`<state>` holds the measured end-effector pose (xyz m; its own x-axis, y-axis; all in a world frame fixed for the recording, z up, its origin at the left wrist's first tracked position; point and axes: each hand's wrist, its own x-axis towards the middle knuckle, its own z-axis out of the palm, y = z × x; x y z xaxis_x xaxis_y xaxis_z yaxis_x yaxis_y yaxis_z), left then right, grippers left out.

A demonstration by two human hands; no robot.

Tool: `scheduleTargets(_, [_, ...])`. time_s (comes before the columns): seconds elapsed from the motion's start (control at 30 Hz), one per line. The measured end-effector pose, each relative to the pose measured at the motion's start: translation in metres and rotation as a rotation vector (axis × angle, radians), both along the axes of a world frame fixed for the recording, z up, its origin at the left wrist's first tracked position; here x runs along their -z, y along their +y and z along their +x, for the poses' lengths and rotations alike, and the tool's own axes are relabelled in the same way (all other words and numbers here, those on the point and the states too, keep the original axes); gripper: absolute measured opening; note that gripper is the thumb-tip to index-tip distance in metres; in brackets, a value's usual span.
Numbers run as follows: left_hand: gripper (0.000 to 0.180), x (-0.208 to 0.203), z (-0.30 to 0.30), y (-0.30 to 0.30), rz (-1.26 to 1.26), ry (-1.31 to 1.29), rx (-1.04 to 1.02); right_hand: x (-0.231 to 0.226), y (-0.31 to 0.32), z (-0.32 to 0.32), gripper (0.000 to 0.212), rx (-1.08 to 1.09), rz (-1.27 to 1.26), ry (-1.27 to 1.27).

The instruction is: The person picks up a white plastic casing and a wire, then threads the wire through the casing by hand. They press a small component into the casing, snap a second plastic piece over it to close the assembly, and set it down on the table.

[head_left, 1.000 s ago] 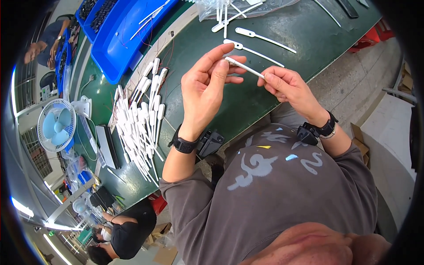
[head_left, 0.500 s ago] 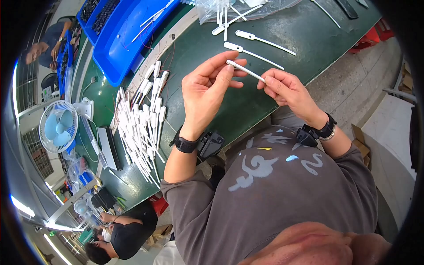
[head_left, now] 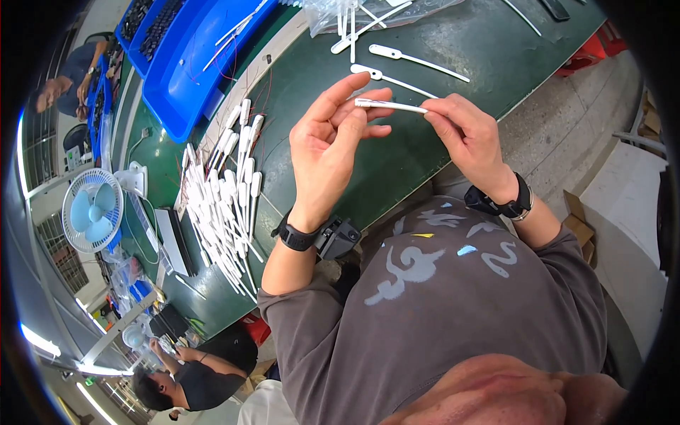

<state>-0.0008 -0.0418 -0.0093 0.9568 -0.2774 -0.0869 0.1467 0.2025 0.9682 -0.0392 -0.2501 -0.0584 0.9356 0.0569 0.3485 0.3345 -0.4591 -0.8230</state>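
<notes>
A thin white plastic stick with a wider head (head_left: pixel 389 105) is held nearly level between my hands, above the green table. My left hand (head_left: pixel 324 145) has its thumb against the head end, with the index finger raised and the other fingers behind it. My right hand (head_left: pixel 464 127) pinches the stem's other end between thumb and fingers. Just beyond my hands lie two similar white sticks with a hole in their flat heads, the nearer stick (head_left: pixel 404 86) and the farther stick (head_left: pixel 425 63).
To the left lies a big pile of white sticks (head_left: pixel 219 205) with thin red wires near it. Beyond stand a blue tray (head_left: pixel 170 99) and a clear plastic bag (head_left: pixel 418 18) with more sticks. A fan (head_left: pixel 93 210) is at far left; co-workers (head_left: pixel 205 375) sit further off.
The stick has turned from slanting down to the right to nearly level, its wider head now seen from the side. My right hand has risen slightly and rolled over.
</notes>
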Motion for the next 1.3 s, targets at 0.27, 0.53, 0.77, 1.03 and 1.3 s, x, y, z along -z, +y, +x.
scheduleTargets(0.27, [0.039,0.005,-0.002,0.0,0.085,-0.101,0.045,0.001,-0.004,-0.002,0.012,0.026,-0.08,-0.119])
scheduleTargets(0.53, [0.035,0.005,-0.003,-0.004,0.033,-0.041,-0.005,-0.004,-0.001,-0.003,0.011,0.015,-0.083,-0.07])
scheduleTargets(0.77, [0.029,0.006,-0.006,-0.006,0.07,-0.05,0.016,-0.011,0.007,0.005,0.014,-0.14,0.106,0.106])
scheduleTargets(1.03, [0.024,0.013,0.002,-0.001,0.173,-0.02,-0.07,-0.01,0.012,0.007,0.015,-0.089,0.163,0.193])
scheduleTargets(1.3, [0.022,0.016,0.002,-0.001,0.197,0.05,-0.072,-0.004,0.018,0.007,0.014,0.015,0.111,0.144])
